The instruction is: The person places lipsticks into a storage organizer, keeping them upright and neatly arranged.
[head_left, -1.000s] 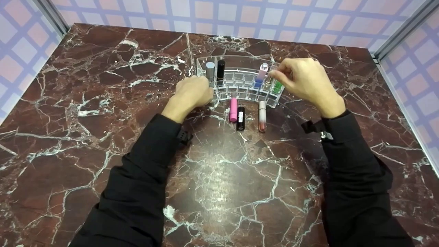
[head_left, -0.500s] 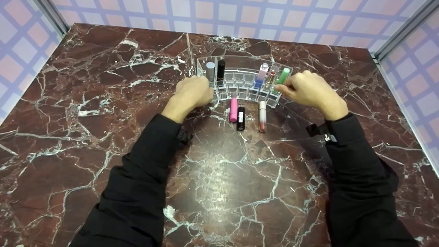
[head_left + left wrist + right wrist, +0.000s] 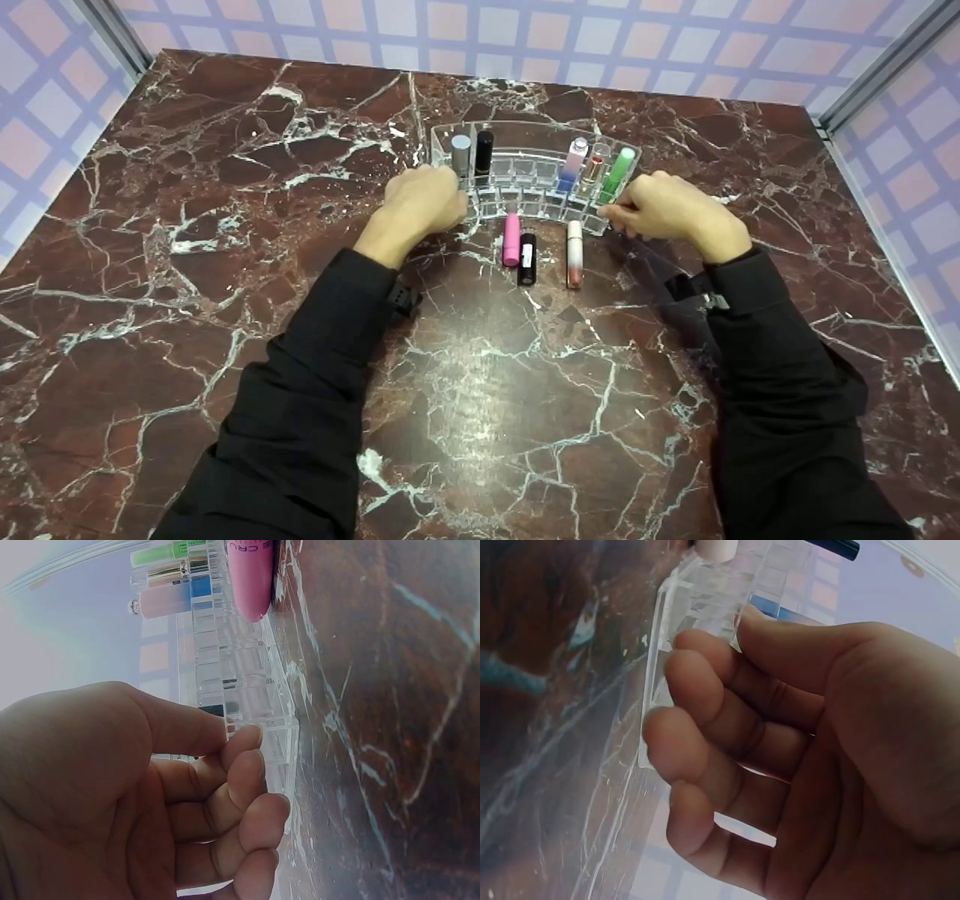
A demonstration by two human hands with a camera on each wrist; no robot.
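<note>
A clear, curved lipstick organizer (image 3: 525,171) stands across the table in the head view. My left hand (image 3: 426,199) pinches its left end between thumb and forefinger. At the opposite end, my right hand (image 3: 667,208) has the thumb and curled fingers on the front corner, pinching it. The slots hold a silver-topped tube (image 3: 460,154) and a black tube (image 3: 484,154) at left. On the right stand a pink-and-blue tube (image 3: 573,163), a clear tube with a red tip (image 3: 595,169) and a green tube (image 3: 619,171).
In front of the organizer lie a pink tube (image 3: 511,241), a black tube with a white label (image 3: 527,261) and a white-to-red lip gloss tube (image 3: 574,255). Checked panels (image 3: 525,34) enclose the dark marbled table (image 3: 480,420) at the back and sides.
My right hand has come down from the green tube, which now shows fully in its slot, to the organizer's right front corner. The left hand has stayed in place.
</note>
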